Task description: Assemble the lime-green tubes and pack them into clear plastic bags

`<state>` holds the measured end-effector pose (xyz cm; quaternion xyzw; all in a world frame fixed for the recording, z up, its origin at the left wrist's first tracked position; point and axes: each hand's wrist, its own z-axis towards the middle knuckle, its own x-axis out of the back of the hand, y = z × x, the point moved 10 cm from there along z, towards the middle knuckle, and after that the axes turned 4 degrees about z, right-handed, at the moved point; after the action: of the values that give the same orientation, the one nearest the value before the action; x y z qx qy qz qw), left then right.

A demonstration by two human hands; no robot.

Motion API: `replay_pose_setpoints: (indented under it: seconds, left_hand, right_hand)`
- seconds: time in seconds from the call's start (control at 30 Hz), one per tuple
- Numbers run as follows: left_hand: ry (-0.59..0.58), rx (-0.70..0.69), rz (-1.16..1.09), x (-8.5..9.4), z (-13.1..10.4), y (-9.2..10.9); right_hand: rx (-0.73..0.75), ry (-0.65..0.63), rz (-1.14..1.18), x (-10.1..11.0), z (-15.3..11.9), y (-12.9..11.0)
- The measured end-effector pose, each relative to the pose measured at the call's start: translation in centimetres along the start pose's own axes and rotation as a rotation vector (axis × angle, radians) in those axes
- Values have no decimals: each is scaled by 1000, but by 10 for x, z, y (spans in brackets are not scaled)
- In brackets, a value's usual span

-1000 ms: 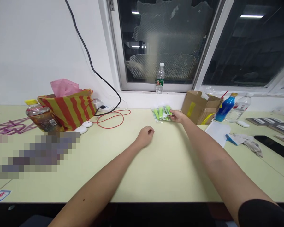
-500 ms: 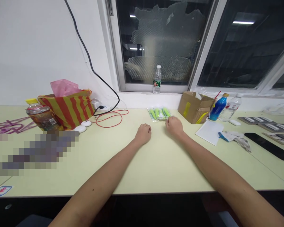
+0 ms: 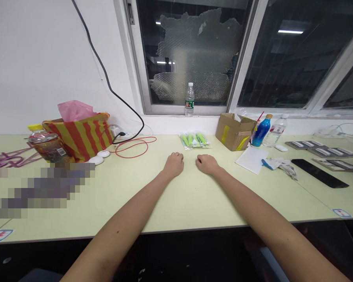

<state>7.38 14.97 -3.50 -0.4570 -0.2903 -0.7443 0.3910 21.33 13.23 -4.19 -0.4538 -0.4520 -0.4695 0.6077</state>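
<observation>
Pale yellow-green table (image 3: 191, 203) stands against a white wall (image 3: 47, 51) below a dark window (image 3: 191, 47). Left hand (image 3: 174, 164) rests palm down near the middle of the table, fingers curled under in a loose fist, nothing visible in its grasp. Right hand (image 3: 207, 163) rests beside it, apart by a narrow gap, likewise folded into a loose fist with nothing seen in it. Both palms are hidden from view.

Clear packets with bright green contents (image 3: 194, 140) lie flat just beyond the knuckles, on the wall side, roughly centred ahead of the gap between the hands; neither hand touches them. Past the packets, a water bottle (image 3: 190, 102) stands upright on the sill.

To the right of the packets: an open cardboard box (image 3: 235, 132) with yellow tape, a blue bottle (image 3: 261, 131) just beside it, and white paper (image 3: 253, 159) lying nearer the right forearm. To the left: a loosely coiled red cable (image 3: 131, 157), two white rounded items (image 3: 96, 160), and a red-and-yellow striped bag (image 3: 82, 137) with a brown bottle (image 3: 51, 147), yellow-capped, in front of it.
</observation>
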Motion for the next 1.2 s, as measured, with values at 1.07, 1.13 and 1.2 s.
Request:
replay_pose_setpoints:
  seconds: [1.07,1.13,1.2]
  left_hand:
    - [-7,-8,24,2,-1,4]
    - [-10,0,19,2,-1,3]
    - [-16,7,17,2,-1,3]
  right_hand:
    - [18,7,76,-1,-1,4]
    - [15,6,73,-1,0,4]
    - [13,5,69,-2,1,4]
